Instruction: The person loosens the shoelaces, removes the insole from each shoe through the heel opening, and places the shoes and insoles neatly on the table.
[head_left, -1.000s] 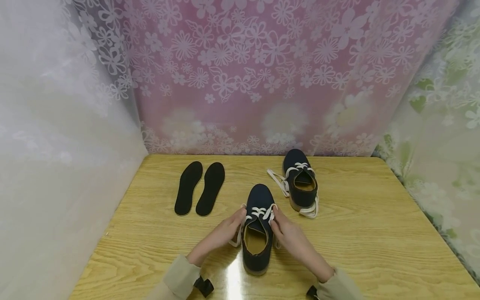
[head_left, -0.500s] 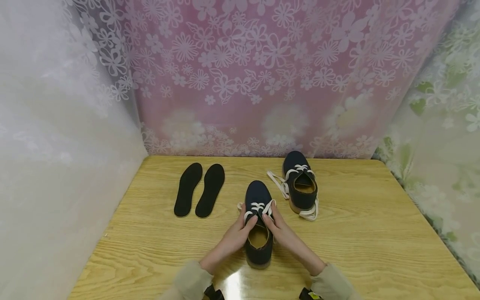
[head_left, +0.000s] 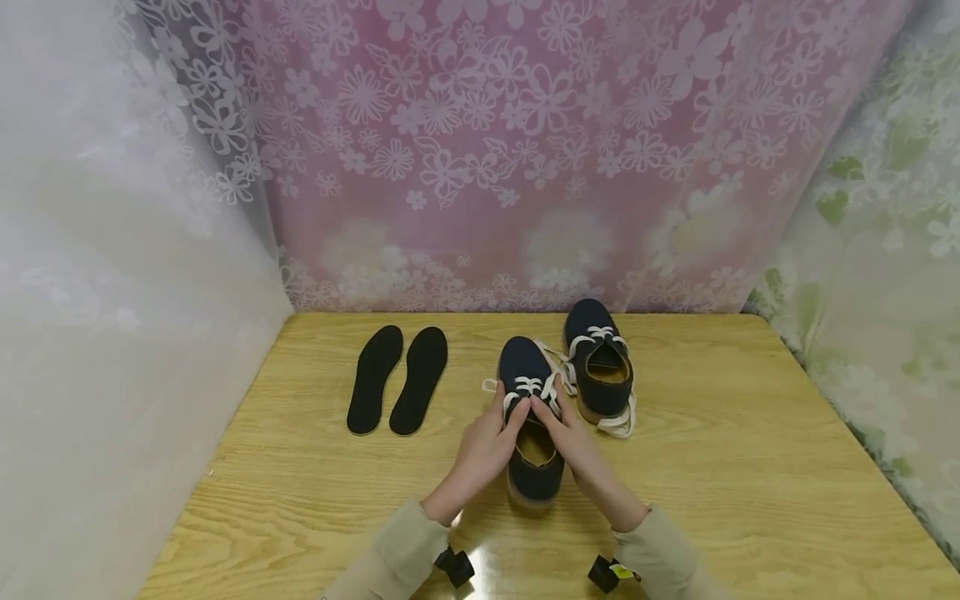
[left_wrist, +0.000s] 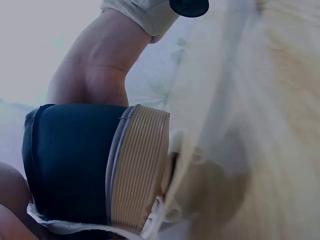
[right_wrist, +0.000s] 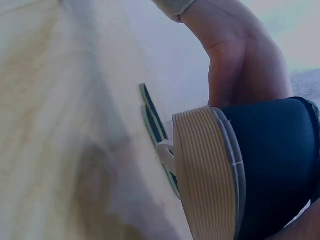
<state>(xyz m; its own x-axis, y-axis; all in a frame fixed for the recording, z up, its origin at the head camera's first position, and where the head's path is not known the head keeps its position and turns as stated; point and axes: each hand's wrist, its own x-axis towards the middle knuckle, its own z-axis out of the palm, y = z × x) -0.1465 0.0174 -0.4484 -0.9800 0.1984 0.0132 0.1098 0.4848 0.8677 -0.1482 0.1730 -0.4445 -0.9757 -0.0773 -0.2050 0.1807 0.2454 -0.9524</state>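
Observation:
A navy lace-up sneaker (head_left: 536, 482) with white laces hangs over the middle of the table, toe pointing away. My left hand (head_left: 483, 446) grips its left side and my right hand (head_left: 579, 450) its right side. Both thumbs press on the laced part near the tongue, fingers along the sides. In the left wrist view the shoe's heel (left_wrist: 75, 165) and pale ribbed sole show above the tabletop. The right wrist view shows the same ribbed sole (right_wrist: 207, 170) from the other side. Fingers under the shoe are partly hidden.
Two black insoles (head_left: 375, 379) lie side by side at the back left of the wooden table (head_left: 750, 467). The matching sneaker (head_left: 588, 320) stands just behind and right of the held one, laces loose. Floral curtains (head_left: 465, 125) border the table's back and sides.
Both thumbs have come up onto the laced part from the shoe's sides. The held sneaker has moved away from me and slightly right, closer to the other one.

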